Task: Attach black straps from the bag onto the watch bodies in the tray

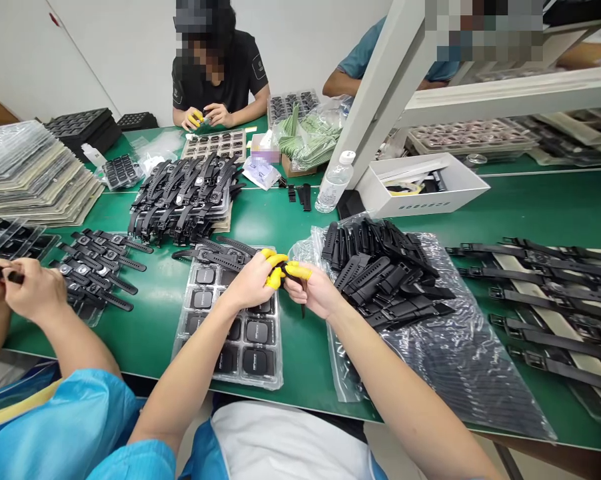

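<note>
Head view: The left hand (253,280) and the right hand (313,290) meet above the far right part of a clear plastic tray (279,365). Both sets of fingers are bent in and grip a black watch strap (281,266) between them. Yellow finger cots (268,253) cover some fingertips, presumably to improve grip and keep the surfaces clean. The two-handed hold appears to steady the part from both sides, for close handling at one small point.

The tray rests on the green worktop (150,337) directly before the body, likely to keep its square watch modules (255,361) within easy reach. Finished-looking watches (223,253) lie across its far end. To the right, a pile of loose straps (380,270) lies on a plastic bag (460,360), near the right hand, apparently for quick pick-up. Farther right, strapped watches (535,327) lie in roughly parallel rows, a layout that probably prevents tangling. At the left edge, a co-worker's hands (33,288) hold a small dark part.

The held strap is matt black, narrow and apparently flexible. A dark end hangs below the right hand; the middle is mostly hidden by the fingers. Whether a watch module is attached to it cannot be determined. Its buckle or pin details are likewise too small and covered to read.
</note>
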Available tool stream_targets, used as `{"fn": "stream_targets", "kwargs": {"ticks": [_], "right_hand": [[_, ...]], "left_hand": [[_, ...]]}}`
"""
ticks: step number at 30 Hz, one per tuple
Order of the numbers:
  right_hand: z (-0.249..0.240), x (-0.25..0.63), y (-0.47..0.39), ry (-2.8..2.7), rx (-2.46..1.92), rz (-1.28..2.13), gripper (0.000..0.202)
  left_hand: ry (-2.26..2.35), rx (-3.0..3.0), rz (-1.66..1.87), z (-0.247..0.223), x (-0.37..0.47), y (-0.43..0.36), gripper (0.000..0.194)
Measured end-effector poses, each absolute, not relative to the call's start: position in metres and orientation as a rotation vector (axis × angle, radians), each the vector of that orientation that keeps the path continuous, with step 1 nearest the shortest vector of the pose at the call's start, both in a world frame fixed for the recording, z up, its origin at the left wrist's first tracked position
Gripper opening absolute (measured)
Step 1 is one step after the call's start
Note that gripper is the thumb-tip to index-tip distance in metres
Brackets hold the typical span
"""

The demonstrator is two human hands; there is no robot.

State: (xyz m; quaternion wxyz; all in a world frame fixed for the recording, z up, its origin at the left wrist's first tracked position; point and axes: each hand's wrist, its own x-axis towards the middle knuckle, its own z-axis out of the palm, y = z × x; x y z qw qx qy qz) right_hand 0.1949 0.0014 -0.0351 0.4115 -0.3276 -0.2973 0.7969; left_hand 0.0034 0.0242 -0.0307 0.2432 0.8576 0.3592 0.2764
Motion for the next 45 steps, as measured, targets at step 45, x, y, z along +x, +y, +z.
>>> {"fn": "stream_targets", "kwargs": {"ticks": [45], "right_hand": [[-0.031, 0.195, -0.002, -0.854, -0.801, 2.123, 0.049]], "left_hand": [[1.0, 1.619, 1.292, -0.035, 0.012, 0.023, 0.032]]}}
